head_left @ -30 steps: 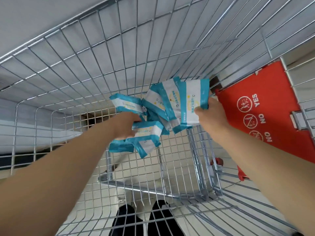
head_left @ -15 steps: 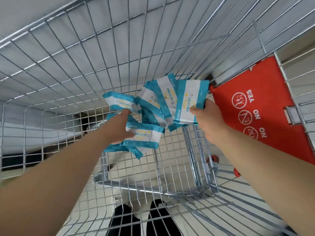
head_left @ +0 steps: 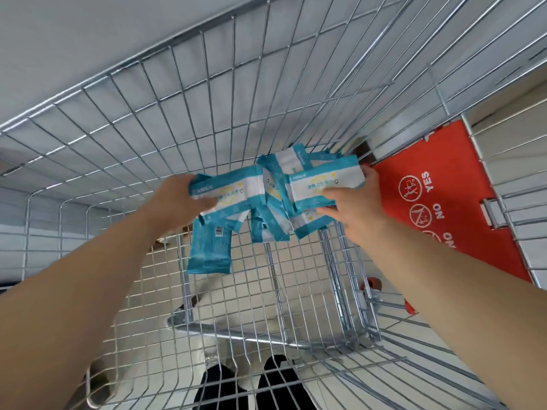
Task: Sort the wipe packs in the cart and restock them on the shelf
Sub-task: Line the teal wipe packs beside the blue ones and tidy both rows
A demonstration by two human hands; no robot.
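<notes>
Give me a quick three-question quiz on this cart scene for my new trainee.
1. True or false: the left hand and the right hand each grip wipe packs.
2. Which colour is the seat flap with the YES and NO signs on the cart? A blue, B red, C green.
3. Fill in: the barcode pack hangs below the ___ hand.
Key: 1 true; 2 B; 3 left.

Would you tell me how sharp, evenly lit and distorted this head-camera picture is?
Head view: the silver wire cart bows from wide-angle distortion near the edges; lighting is even, without glare; small print on the teal-and-white wipe packs, gripped by the left hand and right hand, is soft.
</notes>
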